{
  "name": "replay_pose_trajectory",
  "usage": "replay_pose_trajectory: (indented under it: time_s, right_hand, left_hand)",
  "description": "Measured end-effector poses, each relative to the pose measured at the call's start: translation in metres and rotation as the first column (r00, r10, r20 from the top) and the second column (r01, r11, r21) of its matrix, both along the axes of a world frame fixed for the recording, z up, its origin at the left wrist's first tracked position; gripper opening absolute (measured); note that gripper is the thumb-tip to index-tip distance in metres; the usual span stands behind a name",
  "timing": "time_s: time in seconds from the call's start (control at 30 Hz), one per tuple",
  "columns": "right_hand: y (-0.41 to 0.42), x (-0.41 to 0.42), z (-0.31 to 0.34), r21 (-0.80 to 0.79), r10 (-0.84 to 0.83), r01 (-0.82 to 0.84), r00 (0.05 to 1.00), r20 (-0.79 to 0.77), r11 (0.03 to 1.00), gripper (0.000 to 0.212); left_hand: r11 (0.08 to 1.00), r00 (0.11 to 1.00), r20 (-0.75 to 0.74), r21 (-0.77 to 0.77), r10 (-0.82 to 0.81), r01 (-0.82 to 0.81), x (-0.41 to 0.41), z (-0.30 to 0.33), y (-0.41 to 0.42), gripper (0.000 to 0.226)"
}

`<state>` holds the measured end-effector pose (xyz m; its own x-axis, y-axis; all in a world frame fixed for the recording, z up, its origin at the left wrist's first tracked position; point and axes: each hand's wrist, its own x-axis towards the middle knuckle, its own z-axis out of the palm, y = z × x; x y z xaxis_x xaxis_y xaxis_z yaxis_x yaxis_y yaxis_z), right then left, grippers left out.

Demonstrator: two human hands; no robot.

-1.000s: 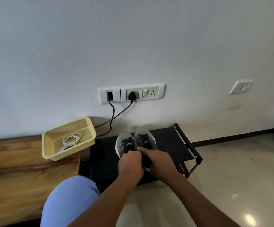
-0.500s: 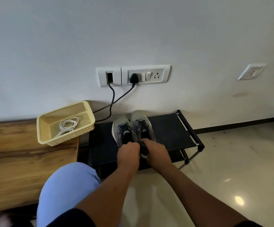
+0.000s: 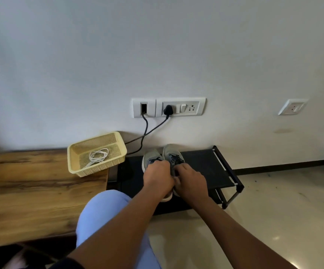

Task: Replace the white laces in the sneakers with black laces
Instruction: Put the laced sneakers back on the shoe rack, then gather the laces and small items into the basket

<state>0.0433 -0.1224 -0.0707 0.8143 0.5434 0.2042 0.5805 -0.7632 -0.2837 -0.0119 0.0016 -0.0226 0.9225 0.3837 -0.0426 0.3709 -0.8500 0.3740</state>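
White plastered wall (image 3: 157, 45) behind, glossy pale floor (image 3: 273, 220) to the right. Pair of grey knit sneakers (image 3: 153, 155) stands toes to the wall on the left half of the black fabric-topped low shoe rack (image 3: 202, 167), side by side, likely parked there as finished. Black laces (image 3: 176, 159) already threaded in both. Left hand (image 3: 157, 176) and right hand (image 3: 191, 181) rest curled over the heel ends, knuckles up; probably gripping the collars or tying, cannot tell which, fingertips hidden. Coiled white laces (image 3: 98, 156) lie in the cream perforated plastic basket (image 3: 76, 152) at the far right corner of the wooden bench (image 3: 31, 191), overhanging its edge, kept clear of the shoes. Heels and knots covered by the hands. Rack's lower tier mostly hidden.
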Motion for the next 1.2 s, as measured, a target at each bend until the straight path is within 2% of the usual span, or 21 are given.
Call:
replay_pose_trajectory:
  time_s: [0.13,0.23,0.3,0.43,0.57,0.67,0.8,0.93,1.03,1.1,1.2]
  right_hand:
    - [0.036,-0.014,0.033,0.181,0.055,-0.061,0.998,0.035,0.982,0.011]
    - [0.085,-0.023,0.048,0.285,0.092,-0.071,0.994,-0.061,0.956,0.009]
    - [0.116,-0.024,0.052,0.298,0.121,-0.074,0.982,-0.143,0.952,0.017]
    - [0.184,-0.023,0.053,0.261,0.187,-0.117,0.947,-0.261,0.958,0.031]
    - [0.240,-0.011,0.052,0.199,0.110,-0.039,0.926,-0.360,0.979,0.040]
    - [0.267,0.007,0.055,0.109,0.031,0.019,0.901,-0.433,0.994,0.049]
    - [0.289,0.024,0.050,0.005,-0.086,0.102,0.859,-0.505,0.995,0.040]
    - [0.299,0.029,0.039,-0.018,-0.107,0.113,0.863,-0.494,0.993,0.008]
    - [0.305,0.023,0.041,-0.009,-0.086,0.093,0.877,-0.473,0.996,0.012]
    - [0.311,0.015,0.042,-0.040,-0.054,0.040,0.890,-0.454,0.998,0.005]
    - [0.324,0.001,0.039,-0.041,0.010,-0.032,0.891,-0.453,0.999,0.026]
  left_hand:
    - [0.999,0.991,0.124,-0.016,0.048,-0.047,-0.022,0.045,0.029,0.019]
    - [0.994,0.977,0.182,-0.004,0.108,-0.109,-0.043,0.064,0.078,0.027]
    - [0.989,0.973,0.179,-0.012,0.145,-0.145,-0.058,0.068,0.113,0.032]
    - [0.976,0.970,0.122,0.040,0.208,-0.215,-0.099,0.066,0.188,0.037]
    - [0.963,0.965,0.030,0.064,0.260,-0.262,-0.129,0.045,0.245,0.042]
    - [0.955,0.955,-0.010,-0.026,0.297,-0.297,-0.130,0.025,0.271,0.047]
    - [0.899,0.923,-0.009,-0.220,0.385,-0.378,-0.124,-0.003,0.283,0.048]
    - [0.856,0.910,-0.060,-0.320,0.410,-0.406,-0.112,-0.024,0.294,0.048]
    - [0.843,0.896,-0.067,-0.315,0.439,-0.436,-0.104,-0.023,0.305,0.046]
    - [0.839,0.883,-0.123,-0.276,0.453,-0.469,-0.107,-0.020,0.315,0.046]
    - [0.828,0.855,-0.194,-0.221,0.481,-0.516,-0.118,-0.017,0.334,0.046]
